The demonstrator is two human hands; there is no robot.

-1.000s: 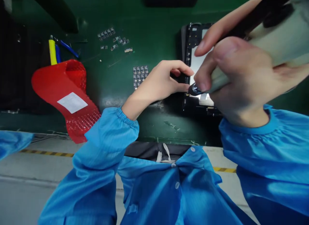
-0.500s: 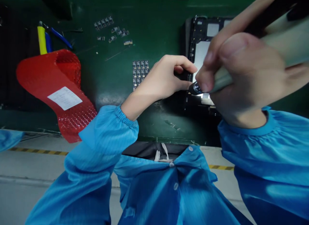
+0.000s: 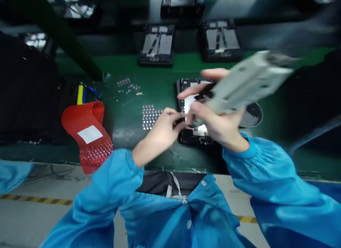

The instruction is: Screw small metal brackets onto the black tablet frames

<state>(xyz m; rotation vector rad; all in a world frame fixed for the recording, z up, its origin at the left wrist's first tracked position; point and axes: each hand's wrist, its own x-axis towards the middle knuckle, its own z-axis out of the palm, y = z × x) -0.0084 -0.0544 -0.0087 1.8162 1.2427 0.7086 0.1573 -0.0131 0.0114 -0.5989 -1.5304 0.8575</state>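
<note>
An open black device lies flat on the green mat, near the mat's near edge and a little right of centre, its pale inside showing. The right hand is above it, fingers wrapped around a grey driver that slants up to the right, tip down over the device; the picture is blurred here, so the exact contact point cannot be told. The left hand rests at the device's left edge, fingers pinched together against it; whether they hold a small part cannot be told. Just left of that hand sits a grid of small parts, with more loose parts farther off. A round dark disc lies just right of the device. At the mat's left, a red pouch with a white label hangs over the near edge, and yellow and blue tool handles lie behind it. Bare green mat opens between the pouch and the parts grid. Along the far edge stand two dark trays, well apart from the hands. Blue sleeves fill the near view.
</note>
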